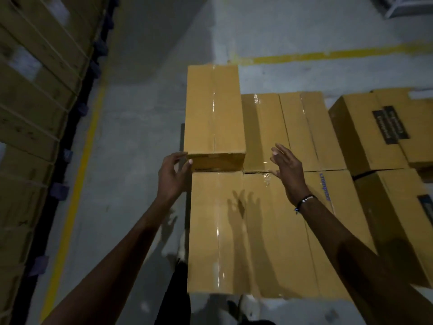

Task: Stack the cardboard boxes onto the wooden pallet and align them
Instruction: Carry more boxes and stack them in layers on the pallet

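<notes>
A taped cardboard box [213, 113] lies on top of the stack, at its far left. My left hand [173, 174] touches this box's near left corner with loosely bent fingers. My right hand [287, 167] hovers open, fingers spread, above the lower layer of boxes [248, 231] to the right of the top box, touching nothing. The lower layer holds several taped boxes packed side by side. The wooden pallet is hidden under the stack.
More cardboard boxes with black labels [375, 130] sit to the right. A tall strapped wall of boxes [35, 102] stands at the left, bordered by a yellow floor line [77, 184]. Grey concrete floor [140, 137] lies between.
</notes>
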Available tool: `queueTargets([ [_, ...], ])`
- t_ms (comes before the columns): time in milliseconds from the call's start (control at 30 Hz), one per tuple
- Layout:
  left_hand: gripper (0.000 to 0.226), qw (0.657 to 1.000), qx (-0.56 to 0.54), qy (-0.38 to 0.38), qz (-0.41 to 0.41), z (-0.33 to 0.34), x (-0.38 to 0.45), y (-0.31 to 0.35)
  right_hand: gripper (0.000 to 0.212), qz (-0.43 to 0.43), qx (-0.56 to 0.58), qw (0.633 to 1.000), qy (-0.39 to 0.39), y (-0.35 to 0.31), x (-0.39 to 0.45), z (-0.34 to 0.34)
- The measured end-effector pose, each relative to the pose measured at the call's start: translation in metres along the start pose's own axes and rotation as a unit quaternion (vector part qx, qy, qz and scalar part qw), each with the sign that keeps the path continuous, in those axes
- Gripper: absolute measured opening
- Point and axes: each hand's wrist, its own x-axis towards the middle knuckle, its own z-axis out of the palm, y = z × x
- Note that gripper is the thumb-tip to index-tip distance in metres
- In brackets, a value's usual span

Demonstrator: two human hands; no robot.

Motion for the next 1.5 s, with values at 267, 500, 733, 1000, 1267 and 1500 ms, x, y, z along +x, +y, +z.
queueTargets([
  [267,0.026,0.999,-0.036,0.013,0.029,-0.065,-0.164,0.132,0.041,-0.014,0.014,1.000,-0.021,-0.090,-0.188,-0.086],
  [500,0.027,0.993,-0.114,-0.014,0.003,-0.098,-0.307,0.198,0.035,0.003,0.047,0.999,-0.004,-0.100,-0.353,-0.153],
  [733,0.024,0.981,-0.171,-0.083,0.024,-0.089,-0.412,0.233,0.033,-0.001,0.106,0.991,0.086,-0.078,-0.483,-0.212],
  [1000,0.022,0.956,-0.226,-0.183,0.033,-0.051,-0.521,0.273,0.031,-0.023,0.164,0.963,0.213,-0.051,-0.629,-0.287],
  [1267,0.021,0.936,-0.225,-0.267,0.051,0.028,-0.609,0.336,0.030,-0.051,0.176,0.931,0.315,-0.025,-0.714,-0.398],
  [1500,0.022,0.928,-0.219,-0.297,0.055,0.126,-0.657,0.393,0.034,-0.062,0.193,0.918,0.341,-0.009,-0.730,-0.515],
])
